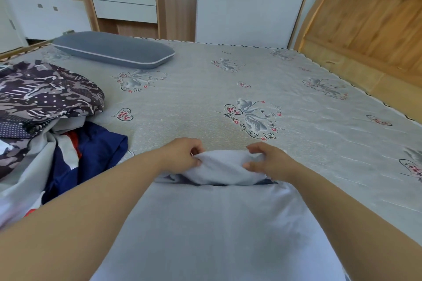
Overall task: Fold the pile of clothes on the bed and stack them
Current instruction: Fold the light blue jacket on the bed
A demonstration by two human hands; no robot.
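A pale blue-white garment (219, 230) lies flat on the bed in front of me, between my arms. Its far edge (222, 167) is bunched and lifted off the mattress. My left hand (182, 155) pinches that edge on the left, and my right hand (270, 159) grips it on the right. A dark strip of fabric shows under the raised fold. To my left sits the pile of clothes (45, 125), with a dark patterned piece (43, 91) on top and a navy, white and red garment (91, 148) spilling toward me.
The grey mattress cover (251, 89) with heart and swan prints stretches ahead and right. A grey pillow (114, 49) lies at the far left. A wooden headboard (370, 25) rises on the right. A wooden cabinet with white drawers (124, 0) stands beyond the bed.
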